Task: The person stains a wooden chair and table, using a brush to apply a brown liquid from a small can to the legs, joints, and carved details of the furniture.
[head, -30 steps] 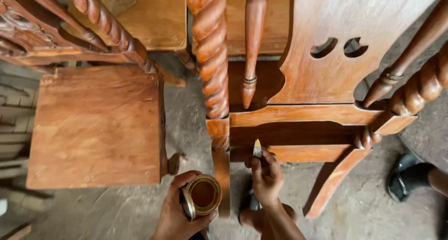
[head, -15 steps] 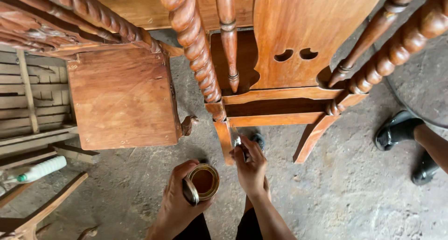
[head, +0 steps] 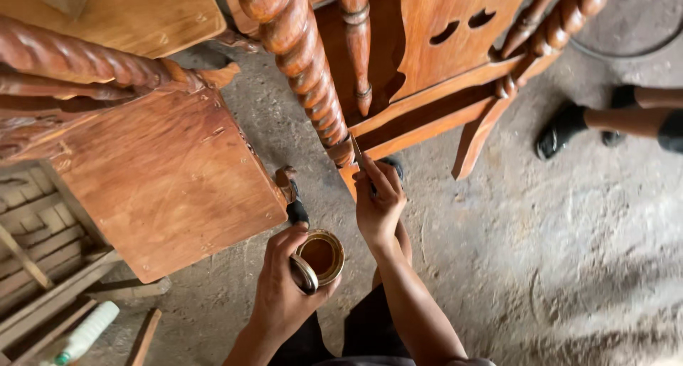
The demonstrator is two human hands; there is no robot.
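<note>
My left hand [head: 283, 288] grips a small round tin [head: 319, 256] of brown stain, with its lid tucked against the side. My right hand [head: 378, 204] holds a small brush [head: 358, 151] up against the lower end of a twisted wooden post [head: 302, 60] on a reddish-brown carved chair back [head: 455, 46]. The brush tip touches the joint where the post meets the bottom rail [head: 427, 120]. Both my forearms reach up from the bottom of the view.
A stained wooden seat panel [head: 163, 181] lies to the left, with a twisted rail [head: 85, 64] above it. Another person's feet in dark shoes [head: 562, 130] stand at the right on the concrete floor [head: 555, 266]. A white plastic bottle [head: 89, 330] and wooden slats [head: 35, 266] lie at the lower left.
The view has swung and tilted, so the furniture sits more diagonally. My right hand has stayed at the post's lower joint with the brush, and my left hand has kept hold of the tin.
</note>
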